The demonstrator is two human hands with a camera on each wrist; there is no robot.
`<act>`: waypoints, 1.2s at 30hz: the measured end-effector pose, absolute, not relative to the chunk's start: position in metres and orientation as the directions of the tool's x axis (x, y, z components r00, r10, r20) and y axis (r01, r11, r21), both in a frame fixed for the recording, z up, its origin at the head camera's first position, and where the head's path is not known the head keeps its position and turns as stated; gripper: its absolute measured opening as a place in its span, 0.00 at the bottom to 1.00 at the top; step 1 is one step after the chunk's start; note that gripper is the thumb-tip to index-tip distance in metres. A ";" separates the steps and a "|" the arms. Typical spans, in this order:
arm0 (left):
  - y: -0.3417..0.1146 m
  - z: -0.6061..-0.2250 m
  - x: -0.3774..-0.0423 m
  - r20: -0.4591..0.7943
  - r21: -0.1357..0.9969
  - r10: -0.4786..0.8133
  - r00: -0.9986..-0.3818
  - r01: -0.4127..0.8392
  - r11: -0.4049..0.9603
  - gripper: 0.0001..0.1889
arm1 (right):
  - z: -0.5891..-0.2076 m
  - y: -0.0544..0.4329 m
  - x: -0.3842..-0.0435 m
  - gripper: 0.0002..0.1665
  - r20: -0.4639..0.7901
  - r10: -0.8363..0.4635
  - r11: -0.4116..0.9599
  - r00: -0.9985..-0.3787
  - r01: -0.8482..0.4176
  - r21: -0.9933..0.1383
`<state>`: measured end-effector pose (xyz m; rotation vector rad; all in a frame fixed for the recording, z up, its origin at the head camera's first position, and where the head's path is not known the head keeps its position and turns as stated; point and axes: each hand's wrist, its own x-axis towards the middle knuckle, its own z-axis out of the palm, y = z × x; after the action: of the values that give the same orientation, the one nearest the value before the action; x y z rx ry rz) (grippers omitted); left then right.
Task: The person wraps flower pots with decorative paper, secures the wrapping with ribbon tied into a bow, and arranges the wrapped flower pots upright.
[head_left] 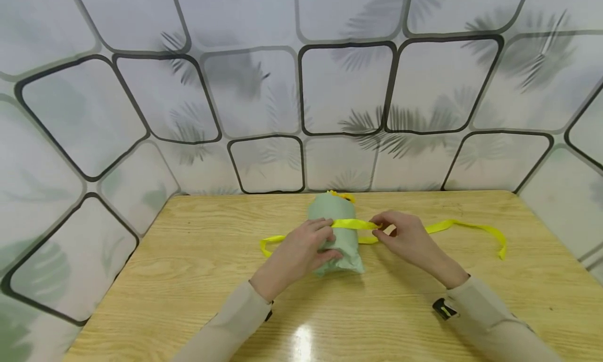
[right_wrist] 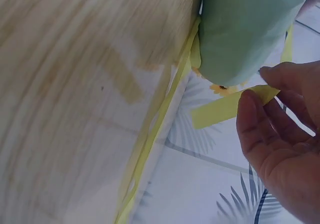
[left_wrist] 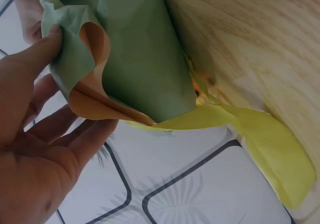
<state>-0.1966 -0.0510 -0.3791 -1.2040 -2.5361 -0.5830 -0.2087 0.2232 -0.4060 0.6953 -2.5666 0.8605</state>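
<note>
A bouquet wrapped in pale green paper (head_left: 347, 242) lies on the table, its yellow sunflowers (head_left: 343, 196) just showing at the far end. Brown lining (left_wrist: 95, 43) shows where the paper's near end folds open. My left hand (head_left: 301, 249) grips the wrap from its left side, thumb on the near paper and fingertips by the ribbon. A yellow ribbon (head_left: 352, 224) crosses over the bouquet, and another stretch of it passes underneath. To the right of the wrap, my right hand (head_left: 409, 238) pinches the ribbon between thumb and fingers, a short end (right_wrist: 215, 112) sticking out past them.
The ribbon's loose tail (head_left: 476, 226) curves over the wooden table (head_left: 188, 278) to the right, and a loop (head_left: 266, 242) lies left of the bouquet. A patterned fabric wall (head_left: 264, 90) stands behind the table and along both sides.
</note>
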 end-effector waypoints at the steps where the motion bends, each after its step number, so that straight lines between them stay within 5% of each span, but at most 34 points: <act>1: -0.051 -0.379 -0.197 0.403 0.242 0.677 -0.616 0.785 0.570 0.15 | -0.406 0.224 -0.209 0.12 0.462 -0.338 0.701 -0.820 -0.547 -0.458; 27: -0.052 -0.383 -0.198 0.416 0.234 0.660 -0.626 0.775 0.587 0.16 | -0.394 0.275 -0.198 0.06 0.517 -0.233 0.778 -0.824 -0.477 -0.409; 36: -0.053 -0.384 -0.201 0.466 0.164 0.668 -0.581 0.798 0.580 0.17 | -0.399 0.294 -0.194 0.08 0.531 -0.235 0.792 -0.814 -0.477 -0.380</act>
<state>-0.2013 -0.0534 -0.3841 -1.1896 -2.4597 -0.5117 -0.1941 0.2945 -0.3993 0.5327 -2.5163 0.7056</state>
